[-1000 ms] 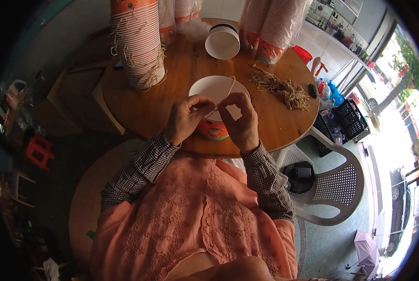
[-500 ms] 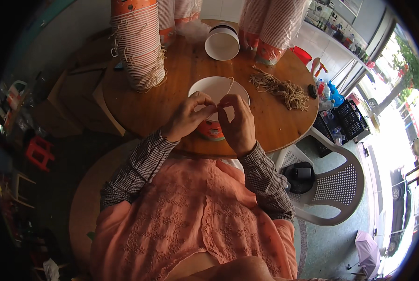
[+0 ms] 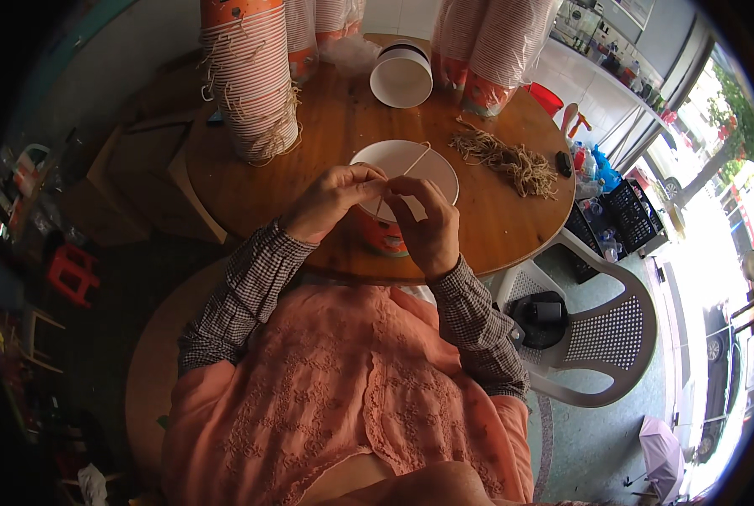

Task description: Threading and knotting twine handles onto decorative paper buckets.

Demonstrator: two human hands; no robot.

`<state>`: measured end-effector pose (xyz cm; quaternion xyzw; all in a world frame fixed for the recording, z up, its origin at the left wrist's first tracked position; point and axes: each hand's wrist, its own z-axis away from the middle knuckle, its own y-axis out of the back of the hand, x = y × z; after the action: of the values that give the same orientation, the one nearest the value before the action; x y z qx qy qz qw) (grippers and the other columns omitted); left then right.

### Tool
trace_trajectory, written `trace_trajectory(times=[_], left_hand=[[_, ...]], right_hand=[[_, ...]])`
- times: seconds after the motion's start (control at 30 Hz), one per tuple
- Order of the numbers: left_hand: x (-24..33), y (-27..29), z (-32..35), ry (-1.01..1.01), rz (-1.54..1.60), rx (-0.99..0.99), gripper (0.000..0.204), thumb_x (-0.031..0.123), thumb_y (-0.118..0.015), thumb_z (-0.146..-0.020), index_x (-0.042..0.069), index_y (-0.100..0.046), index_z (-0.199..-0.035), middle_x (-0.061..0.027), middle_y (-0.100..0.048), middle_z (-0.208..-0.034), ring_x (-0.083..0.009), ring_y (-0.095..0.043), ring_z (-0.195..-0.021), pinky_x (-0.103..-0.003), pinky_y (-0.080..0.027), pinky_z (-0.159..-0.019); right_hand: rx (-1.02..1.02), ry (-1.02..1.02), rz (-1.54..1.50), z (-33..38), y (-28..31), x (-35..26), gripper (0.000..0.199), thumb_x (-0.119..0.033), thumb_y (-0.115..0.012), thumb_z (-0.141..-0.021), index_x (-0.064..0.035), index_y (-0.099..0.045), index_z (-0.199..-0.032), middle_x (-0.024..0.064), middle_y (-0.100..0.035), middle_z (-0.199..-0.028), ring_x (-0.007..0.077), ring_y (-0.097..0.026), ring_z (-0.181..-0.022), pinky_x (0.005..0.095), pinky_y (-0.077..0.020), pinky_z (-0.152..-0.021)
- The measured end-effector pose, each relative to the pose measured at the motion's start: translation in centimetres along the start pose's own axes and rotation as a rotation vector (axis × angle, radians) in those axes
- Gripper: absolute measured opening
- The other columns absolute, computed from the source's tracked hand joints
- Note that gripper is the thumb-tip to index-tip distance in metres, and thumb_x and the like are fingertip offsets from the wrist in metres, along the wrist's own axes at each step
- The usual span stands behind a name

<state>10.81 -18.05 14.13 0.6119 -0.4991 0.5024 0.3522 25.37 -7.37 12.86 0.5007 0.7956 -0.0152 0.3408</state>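
Note:
An orange paper tub (image 3: 385, 238) with a white inside stands near the table's front edge, in front of me. A thin cord (image 3: 416, 162) runs from its far rim across the opening to my fingers. Over the near rim, my left hand (image 3: 333, 201) pinches the cord between thumb and forefinger. Close against it, my right hand (image 3: 428, 221) also pinches the cord, its fingers curled. The fingertips hide where the cord ends meet. To the right lies a loose bundle of similar cords (image 3: 512, 160).
A tall stack of tubs with cords hanging from it (image 3: 255, 93) stands on the round wooden table (image 3: 335, 118) at left. Plastic-wrapped tub stacks (image 3: 503, 51) and a tipped tub (image 3: 401, 82) are at the back. A grey plastic chair (image 3: 613, 329) stands right.
The tub has shifted slightly right. The cord now stretches straighter across the opening, while both hands stay close together and the right fingers have curled a little lower.

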Motion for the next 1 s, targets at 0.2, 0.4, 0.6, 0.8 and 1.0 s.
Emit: trace_trajectory(times=[0.2, 0.4, 0.6, 0.8, 1.0], left_hand=[[0.0, 0.0, 0.1, 0.000, 0.023, 0.034, 0.020, 0.015, -0.059, -0.092, -0.003, -0.065, -0.100, -0.0011, -0.060, -0.101, -0.0084, -0.056, -0.096, -0.022, -0.042, -0.088], [0.2, -1.0, 0.5, -0.001, 0.044, 0.043, 0.015, 0.005, -0.063, -0.087, -0.002, -0.064, -0.101, -0.0010, -0.059, -0.103, -0.0090, -0.057, -0.096, -0.023, -0.045, -0.088], [-1.2, -0.5, 0.0, -0.055, -0.049, 0.057, 0.016, 0.002, -0.062, -0.088, -0.002, -0.064, -0.103, -0.0003, -0.053, -0.109, -0.0093, -0.056, -0.101, -0.025, -0.046, -0.089], [-2.0, -0.5, -0.1, -0.193, -0.117, 0.118, 0.012, 0.006, -0.064, -0.089, -0.001, -0.065, -0.098, 0.0001, -0.058, -0.100, -0.0082, -0.058, -0.091, -0.022, -0.048, -0.082], [-2.3, -0.8, 0.0, -0.162, -0.231, 0.177, 0.010, 0.007, -0.062, -0.090, 0.000, -0.063, -0.097, -0.0006, -0.063, -0.089, -0.0070, -0.059, -0.084, -0.022, -0.050, -0.077]], right_hand=[[0.012, 0.028, 0.025, 0.2, 0.1, -0.2, 0.019, -0.001, -0.067, -0.080, -0.0067, -0.066, -0.098, 0.0090, -0.068, -0.093, 0.0273, -0.064, -0.086, 0.0349, -0.0517, -0.074], [0.054, -0.033, 0.001, 0.1, 0.2, -0.4, 0.016, -0.003, -0.065, -0.082, -0.0071, -0.067, -0.097, 0.0097, -0.068, -0.089, 0.0273, -0.065, -0.082, 0.0344, -0.0522, -0.072], [0.021, -0.105, -0.016, 0.0, 0.3, 0.2, 0.010, -0.006, -0.061, -0.087, -0.0062, -0.066, -0.096, 0.0100, -0.068, -0.087, 0.0234, -0.067, -0.078, 0.0326, -0.0528, -0.068], [-0.115, -0.301, -0.100, -0.2, 0.7, -0.1, 0.007, -0.008, -0.051, -0.094, -0.0041, -0.055, -0.097, 0.0115, -0.069, -0.083, 0.0220, -0.069, -0.071, 0.0323, -0.0538, -0.062], [-0.059, -0.244, -0.089, 0.0, 0.9, 0.0, 0.004, -0.007, -0.050, -0.094, -0.0028, -0.050, -0.094, 0.0128, -0.069, -0.083, 0.0233, -0.070, -0.075, 0.0319, -0.0548, -0.063]])
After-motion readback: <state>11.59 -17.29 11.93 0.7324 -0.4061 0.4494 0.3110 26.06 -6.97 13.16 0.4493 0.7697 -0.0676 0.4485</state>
